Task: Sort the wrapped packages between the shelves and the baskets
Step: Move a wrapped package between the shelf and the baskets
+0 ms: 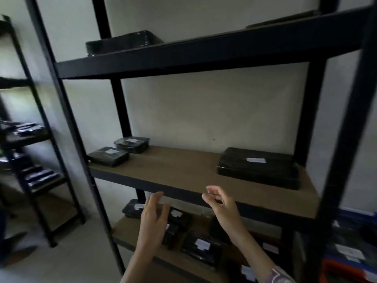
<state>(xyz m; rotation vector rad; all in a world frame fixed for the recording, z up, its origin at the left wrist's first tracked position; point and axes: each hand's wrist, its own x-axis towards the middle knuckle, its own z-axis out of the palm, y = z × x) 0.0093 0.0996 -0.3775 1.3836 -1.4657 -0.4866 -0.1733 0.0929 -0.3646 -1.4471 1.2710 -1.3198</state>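
Note:
Black-wrapped packages with white labels lie on a black-framed shelf unit with brown boards. On the middle shelf (183, 170), two small packages (108, 159) (131, 144) sit at the left and a large one (258, 167) at the right. Several more packages (201, 247) lie on the lower shelf. Another package (122, 42) rests on the top shelf. My left hand (154, 220) and my right hand (221, 203) are raised in front of the middle shelf's front edge, fingers apart, holding nothing.
A second black shelf unit (30, 139) with more packages stands at the left. Blue and orange baskets (350, 252) holding packages are at the lower right. A black upright post (67, 119) crosses the view. The floor is pale.

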